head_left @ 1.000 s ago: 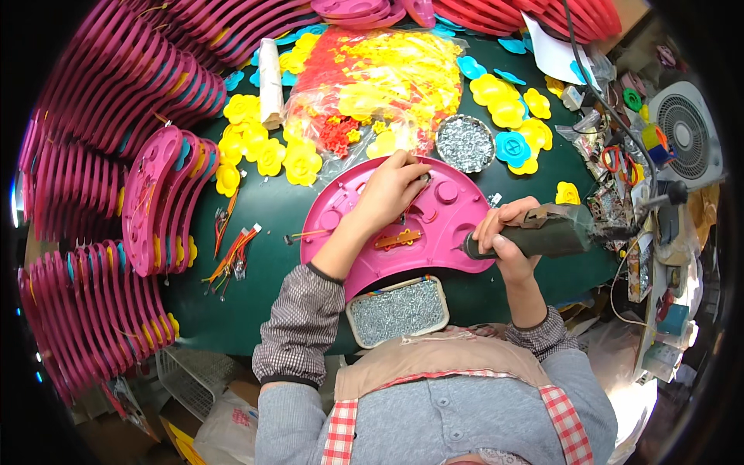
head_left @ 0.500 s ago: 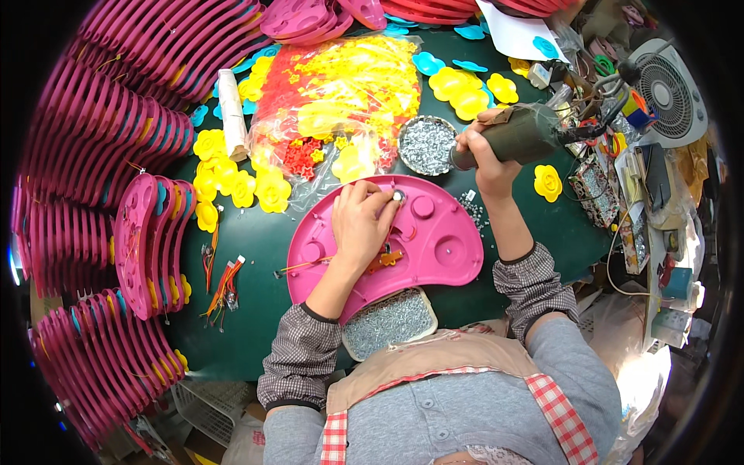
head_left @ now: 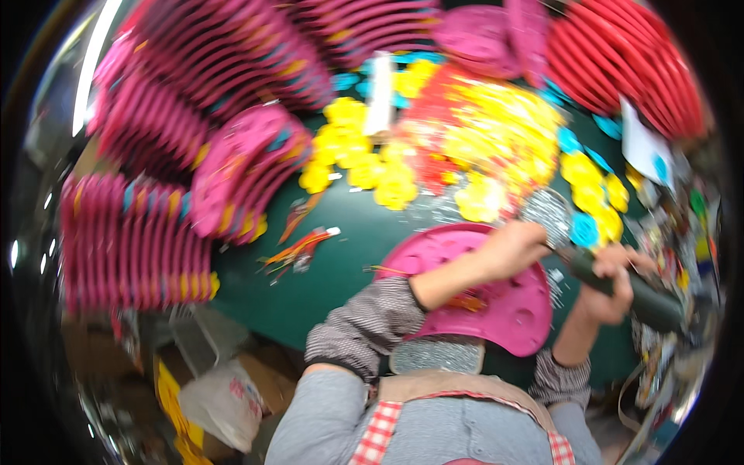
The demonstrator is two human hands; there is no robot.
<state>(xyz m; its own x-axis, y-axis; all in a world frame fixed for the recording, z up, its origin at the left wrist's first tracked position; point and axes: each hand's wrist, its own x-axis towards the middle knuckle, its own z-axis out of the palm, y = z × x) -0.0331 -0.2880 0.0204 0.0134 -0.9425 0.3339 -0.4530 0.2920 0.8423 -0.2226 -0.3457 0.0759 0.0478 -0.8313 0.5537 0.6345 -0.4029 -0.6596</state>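
My right hand is wrapped round a dark green power screwdriver, held over the right side of the table with its tip pointing left. My left hand reaches across the pink curved plastic shell, its fingers closed close to the screwdriver's tip; blur hides what they pinch, if anything. The shell lies hollow side up, with an orange part and thin wires in it. Just beyond my left fingers stands a round bowl of small metal pieces. A rectangular tray of screws sits at the shell's near edge.
Stacked pink shells line the left, with red ones at the far right. Yellow flower pieces and a plastic bag of red and yellow parts lie at the back. Wire bundles rest left of the shell.
The view has swung left, smearing the picture. My left hand has left the shell's surface for the screwdriver's tip near the bowl. The screwdriver has come down, its tip now pointing left.
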